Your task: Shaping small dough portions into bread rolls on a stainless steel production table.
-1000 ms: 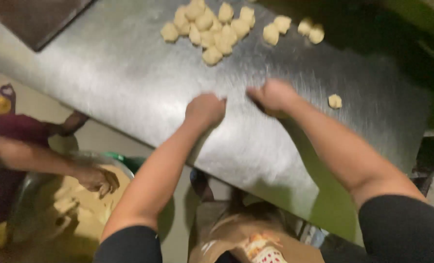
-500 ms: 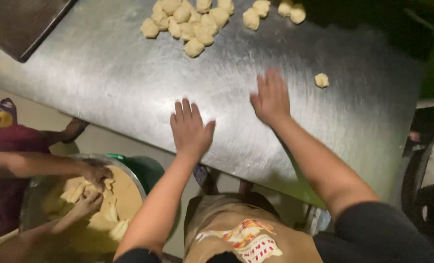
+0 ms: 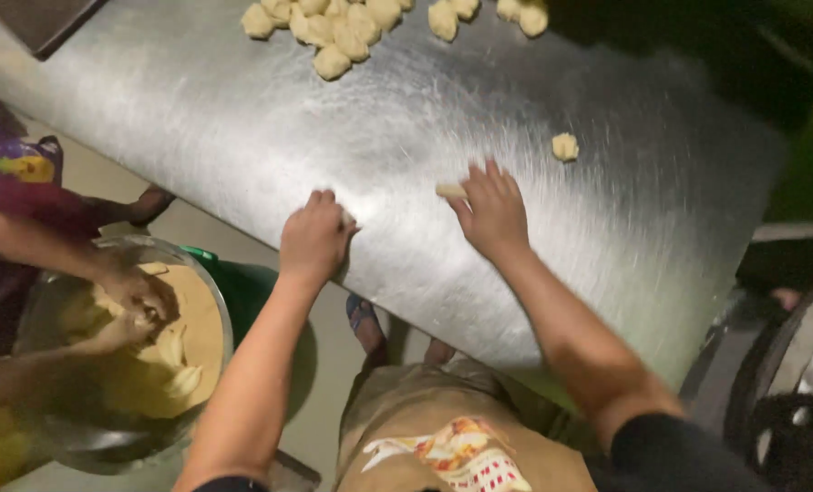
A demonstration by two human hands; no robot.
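Your left hand [image 3: 313, 239] rests knuckles-up on the brushed stainless-steel table [image 3: 197, 128], near its front edge. Its fingers are curled inward into a loose fist, pressed together; whether anything sits under them, you cannot tell, though a pale speck shows at the knuckle side.

Your right hand [image 3: 493, 214] lies palm-down on the table, at about 3 o'clock from your left hand and apart from it. Its fingers are slightly spread and point toward 12 o'clock. A small flattened piece of pale yellow dough [image 3: 451, 191] lies on the steel touching the thumb side of this hand, at about 10 o'clock from the palm; the fingers are not closed around it.

A single small round lump of pale dough [image 3: 565, 147] sits alone on the table at about 1 o'clock from your right hand, near but not touching. At 12 o'clock, by the far edge, a cluster of pale dough balls [image 3: 334, 27] lies heaped together.

At 9 o'clock, below table level, another person's hands [image 3: 133, 310] work in yellowish dough inside a large round metal bowl [image 3: 210, 301]. A green bucket [image 3: 242, 282] stands just beside that bowl, between it and your left forearm.
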